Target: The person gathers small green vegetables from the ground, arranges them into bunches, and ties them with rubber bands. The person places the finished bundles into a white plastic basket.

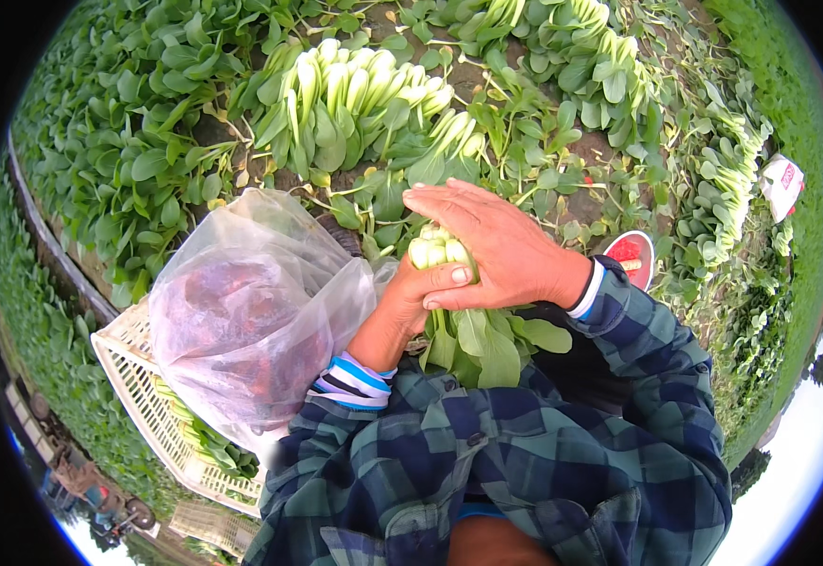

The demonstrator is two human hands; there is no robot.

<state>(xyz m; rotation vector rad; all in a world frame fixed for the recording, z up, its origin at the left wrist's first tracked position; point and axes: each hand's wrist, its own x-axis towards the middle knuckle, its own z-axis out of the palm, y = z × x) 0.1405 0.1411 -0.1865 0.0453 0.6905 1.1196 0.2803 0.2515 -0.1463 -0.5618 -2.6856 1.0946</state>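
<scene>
A bunch of bok choy (440,252) is held in front of my chest, pale stem ends up and leaves hanging down. My left hand (426,290) is wrapped around its stems, thumb across the front. My right hand (493,244) lies flat against the bunch's far and right side, fingers extended over the left one. Beyond my hands, a row of cut bok choy (355,85) lies on the ground, leaves toward me. More cut bok choy (617,56) lies in a row at the upper right.
Left of my arms, a clear plastic bag (256,318) with dark contents covers part of a cream plastic crate (135,375) holding greens. A bowl with red contents (629,258) sits to the right. Farther right lies a white bag (782,185). Uncut plants (135,106) grow at upper left.
</scene>
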